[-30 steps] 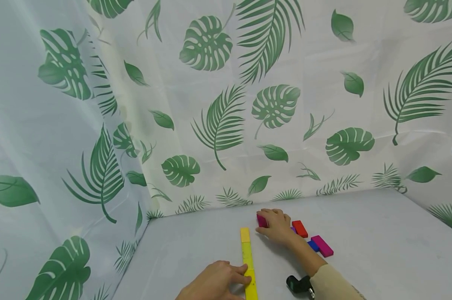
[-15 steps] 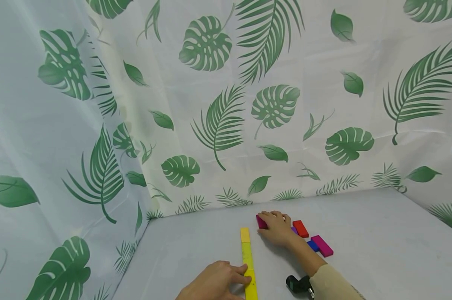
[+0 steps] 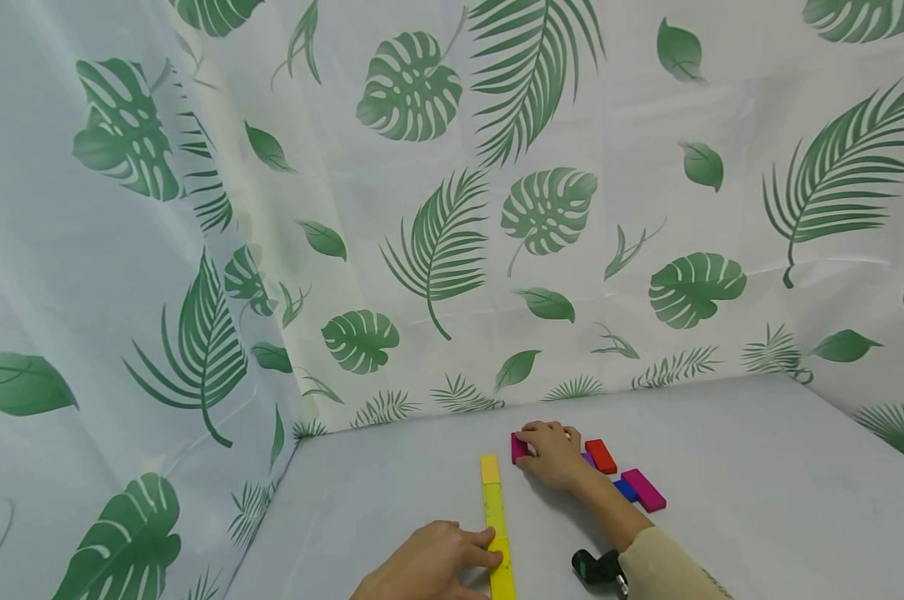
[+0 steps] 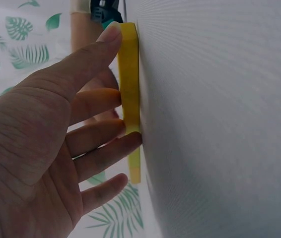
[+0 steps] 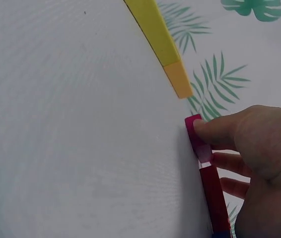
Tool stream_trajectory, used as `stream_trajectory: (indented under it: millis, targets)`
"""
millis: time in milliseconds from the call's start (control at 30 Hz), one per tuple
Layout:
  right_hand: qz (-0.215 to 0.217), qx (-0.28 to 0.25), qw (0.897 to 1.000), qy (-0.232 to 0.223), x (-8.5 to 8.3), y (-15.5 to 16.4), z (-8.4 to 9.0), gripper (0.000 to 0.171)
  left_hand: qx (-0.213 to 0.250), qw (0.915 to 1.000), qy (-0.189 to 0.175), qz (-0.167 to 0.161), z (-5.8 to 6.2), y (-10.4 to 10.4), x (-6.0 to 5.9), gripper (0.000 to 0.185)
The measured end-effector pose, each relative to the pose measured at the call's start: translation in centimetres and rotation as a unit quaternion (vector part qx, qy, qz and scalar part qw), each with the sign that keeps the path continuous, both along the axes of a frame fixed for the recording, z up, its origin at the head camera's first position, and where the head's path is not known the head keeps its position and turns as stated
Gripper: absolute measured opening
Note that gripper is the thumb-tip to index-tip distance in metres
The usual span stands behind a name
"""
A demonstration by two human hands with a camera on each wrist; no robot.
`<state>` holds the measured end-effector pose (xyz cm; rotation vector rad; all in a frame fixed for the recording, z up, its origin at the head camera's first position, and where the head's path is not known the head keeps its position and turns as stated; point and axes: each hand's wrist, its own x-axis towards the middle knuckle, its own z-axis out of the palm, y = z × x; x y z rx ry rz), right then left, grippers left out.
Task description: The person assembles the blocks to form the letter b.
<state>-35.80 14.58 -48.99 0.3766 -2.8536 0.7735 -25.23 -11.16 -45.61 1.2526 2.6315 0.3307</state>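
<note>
Backdrop: leaf-print curtain (image 3: 437, 208) behind grey tabletop (image 3: 759, 483).
Left hand (image 3: 429, 571): fingers straight, resting against yellow block row (image 3: 494, 517).
Right hand (image 3: 552, 454): fingers curled, pinching magenta block (image 3: 518, 447), just beside the row's far end.

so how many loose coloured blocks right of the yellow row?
5, maybe more under the hand: a magenta block under the right hand, a red block, a purple sliver, a blue block and a second magenta block.
</note>
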Motion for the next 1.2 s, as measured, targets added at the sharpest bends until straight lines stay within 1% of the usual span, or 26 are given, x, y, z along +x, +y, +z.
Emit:
stream_trajectory:
  millis: [267, 433, 567, 633, 767, 867, 1000, 1200]
  targets:
    - [0.009, 0.018, 1.0, -0.009, 0.01, -0.04, 0.48, 0.05, -0.009, 0.9999, -0.003, 0.008, 0.03, 0.22, -0.01, 0.053]
    - [0.026, 0.005, 1.0, -0.006, -0.02, -0.07, 0.57, 0.048, -0.005, 0.9999, -0.007, 0.008, -0.02, 0.22, -0.06, 0.052]
    - [0.033, -0.01, 0.999, -0.006, -0.14, -0.12, 0.27, 0.045, -0.004, 0.9999, -0.009, 0.01, -0.02, 0.21, -0.1, 0.052]
    - [0.034, -0.019, 0.999, -0.013, -0.15, -0.17, 0.25, 0.044, -0.004, 0.9999, -0.007, 0.009, -0.02, 0.18, -0.08, 0.053]
    - [0.033, -0.041, 0.998, -0.046, -0.08, -0.3, 0.48, 0.044, -0.005, 0.9998, -0.01, 0.014, 0.01, 0.2, -0.06, 0.053]
    - [0.034, -0.047, 0.996, -0.07, -0.07, -0.44, 0.75, 0.044, -0.007, 0.9996, -0.017, 0.021, 0.05, 0.25, -0.06, 0.053]
    - [0.04, -0.04, 0.995, -0.078, -0.28, -0.65, 0.91, 0.044, -0.005, 0.9997, -0.018, 0.019, 0.03, 0.22, -0.13, 0.053]
    - [0.041, -0.044, 0.996, -0.069, -0.47, -0.78, 0.98, 0.039, 0.0, 0.9998, -0.017, 0.013, 0.04, 0.18, -0.17, 0.052]
